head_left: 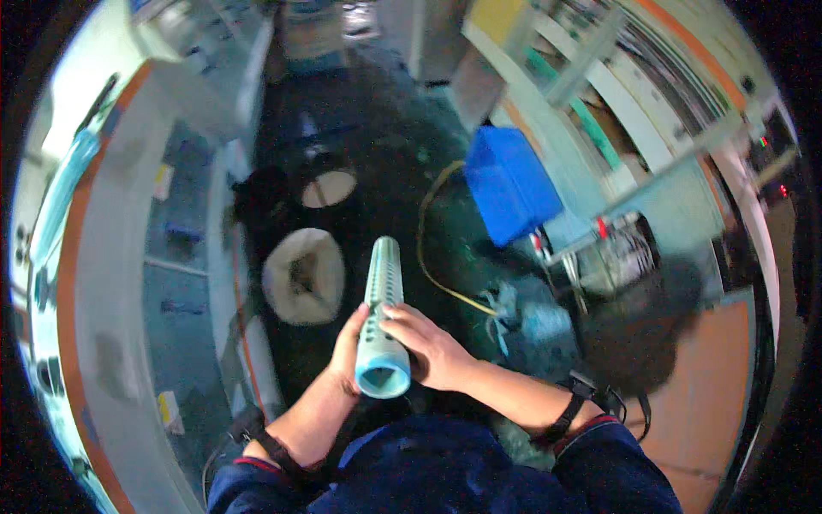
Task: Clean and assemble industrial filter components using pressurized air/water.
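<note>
Sleeves [604,454], a pair: dark blue, red-edged cuffs, nearest the body, behind the tube.

Straps [565,420], black, one about each forearm.

Tube [382,338], one: pale green, rows of round holes along its length, rim pale blue. Held out in front of the person's body, open end toward the wearer, far end pointing away over the dark floor [377,111].

Left hand [345,343]: at the tube's left side, fingers curled against the wall, gripping it.

Right hand [432,349]: on the tube's right side, fingers bent over the top, gripping likewise.

Board [706,385], orange-brown, well right of the tube.

Cabinet [184,231], grey and blue with orange edging, well left of the tube. Two labels [169,413], yellow and white, on its face; I see the marks, but the print is too blurred to read.

Bin [304,278], pale-lined, round, left of the tube.

Hose [424,244], yellow, curving along the floor right of the tube.

Bag [545,320], pale blue, crumpled, farther right of the tube.

Crate [512,184], bright blue, tilted, beyond the tube to its right.

Second bin [329,188], pale, beyond the tube, slightly left.

Shelves [642,90], white and green, far beyond the tube, right.
</note>
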The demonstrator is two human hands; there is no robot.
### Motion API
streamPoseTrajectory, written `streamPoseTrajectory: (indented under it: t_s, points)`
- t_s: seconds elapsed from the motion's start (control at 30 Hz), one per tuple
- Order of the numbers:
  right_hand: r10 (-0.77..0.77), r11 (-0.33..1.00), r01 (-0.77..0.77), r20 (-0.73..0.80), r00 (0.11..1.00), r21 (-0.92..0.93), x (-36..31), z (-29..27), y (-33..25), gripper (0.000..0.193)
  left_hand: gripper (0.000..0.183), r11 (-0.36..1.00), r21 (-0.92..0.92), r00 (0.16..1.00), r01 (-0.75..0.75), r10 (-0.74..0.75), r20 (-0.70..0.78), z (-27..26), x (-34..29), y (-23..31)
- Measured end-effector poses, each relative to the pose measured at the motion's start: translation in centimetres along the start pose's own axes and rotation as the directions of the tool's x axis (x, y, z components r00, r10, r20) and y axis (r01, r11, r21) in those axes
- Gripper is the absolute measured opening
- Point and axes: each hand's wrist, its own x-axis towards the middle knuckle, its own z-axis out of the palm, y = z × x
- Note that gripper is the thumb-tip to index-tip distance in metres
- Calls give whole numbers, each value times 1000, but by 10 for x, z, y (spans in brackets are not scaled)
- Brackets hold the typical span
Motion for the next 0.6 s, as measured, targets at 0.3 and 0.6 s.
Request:
streamPoseTrajectory:
  t_s: [0.3,0.6]
  points:
    - [708,-13,-869,-618,341,-494,-426,-146,81,69,66,904,420,972,73,30,-235,40,114,-81]
    - [956,34,-997,-291,14,62,-617,-143,100,78,49,841,529,888,114,152,-434,78,138,-107]
